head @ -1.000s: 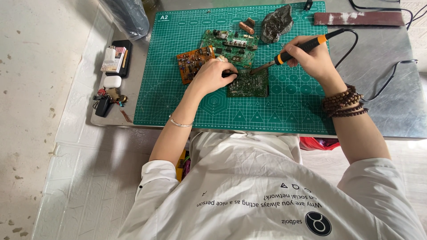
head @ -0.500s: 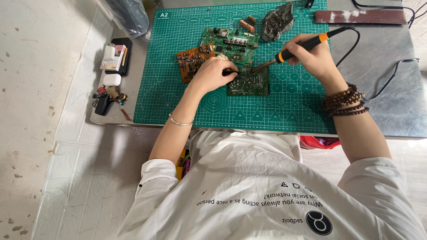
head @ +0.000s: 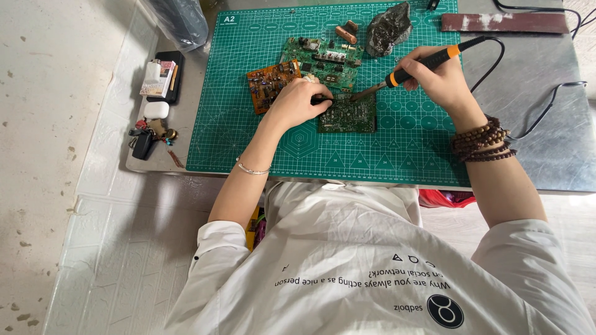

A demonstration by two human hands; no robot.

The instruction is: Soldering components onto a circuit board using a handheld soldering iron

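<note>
While gripping: hands (head: 298,102), soldering iron (head: 422,65).

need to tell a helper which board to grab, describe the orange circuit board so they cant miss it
On the green cutting mat lie three circuit boards. The orange circuit board is the leftmost, tilted, just left of the left hand and beside the larger green board. It alone is orange-brown; the other two are green.

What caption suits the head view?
Right hand holds soldering iron to green circuit board steadied by left hand on cutting mat.
</note>
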